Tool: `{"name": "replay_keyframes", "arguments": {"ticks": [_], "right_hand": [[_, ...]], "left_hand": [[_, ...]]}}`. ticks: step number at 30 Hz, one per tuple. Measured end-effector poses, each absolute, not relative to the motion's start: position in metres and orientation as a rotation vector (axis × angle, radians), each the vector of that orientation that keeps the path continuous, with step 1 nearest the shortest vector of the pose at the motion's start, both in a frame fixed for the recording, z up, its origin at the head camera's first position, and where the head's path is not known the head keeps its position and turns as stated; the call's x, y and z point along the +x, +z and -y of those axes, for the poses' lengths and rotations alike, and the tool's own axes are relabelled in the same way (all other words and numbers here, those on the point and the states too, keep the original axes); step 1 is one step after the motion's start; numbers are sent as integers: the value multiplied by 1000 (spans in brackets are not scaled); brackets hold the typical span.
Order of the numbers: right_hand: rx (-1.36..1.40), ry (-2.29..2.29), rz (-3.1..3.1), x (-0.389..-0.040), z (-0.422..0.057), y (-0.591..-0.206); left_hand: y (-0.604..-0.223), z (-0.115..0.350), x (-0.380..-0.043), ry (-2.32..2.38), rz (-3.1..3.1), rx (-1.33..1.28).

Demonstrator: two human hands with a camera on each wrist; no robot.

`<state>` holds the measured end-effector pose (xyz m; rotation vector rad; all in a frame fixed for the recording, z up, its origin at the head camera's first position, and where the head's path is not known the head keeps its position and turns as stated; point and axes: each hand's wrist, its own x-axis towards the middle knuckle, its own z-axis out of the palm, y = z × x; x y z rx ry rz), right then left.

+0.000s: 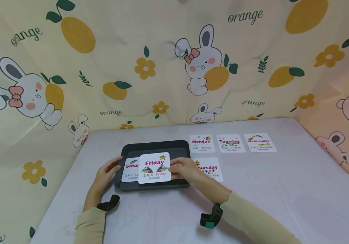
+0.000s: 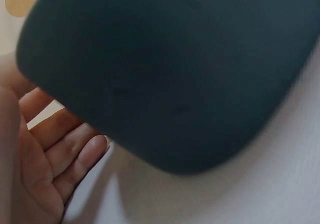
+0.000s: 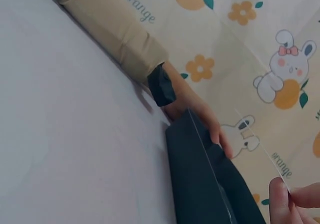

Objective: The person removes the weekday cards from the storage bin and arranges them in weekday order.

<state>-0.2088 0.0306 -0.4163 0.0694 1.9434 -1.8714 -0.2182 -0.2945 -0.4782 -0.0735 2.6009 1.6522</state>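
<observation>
My right hand (image 1: 185, 170) pinches the right edge of the white Friday card (image 1: 154, 178) between thumb and fingers, above the dark tray (image 1: 156, 145). In the right wrist view the card (image 3: 262, 146) shows edge-on as a thin line. My left hand (image 1: 105, 174) grips the tray's left rim, its fingers lying over the edge. The Saturday card (image 1: 131, 172) is inside the tray, partly covered by the Friday card. From the left wrist, the tray's dark outer side (image 2: 165, 74) hides some of the fingers (image 2: 70, 146).
The Monday card (image 1: 202, 147), Tuesday card (image 1: 230, 147) and Wednesday card (image 1: 260, 145) form a row right of the tray. Below them is the Thursday card (image 1: 214, 166), partly behind my right hand. Printed cloth walls (image 1: 162, 88) enclose the white table (image 1: 269, 203).
</observation>
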Motion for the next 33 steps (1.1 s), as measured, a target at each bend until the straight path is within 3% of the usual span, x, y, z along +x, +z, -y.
{"name": "replay_keyframes", "arguments": {"ticks": [33], "right_hand": [[141,-1761,-2059,-213,-96,-419]], "left_hand": [[-477,294,-218,1668,-2572,-93]]}}
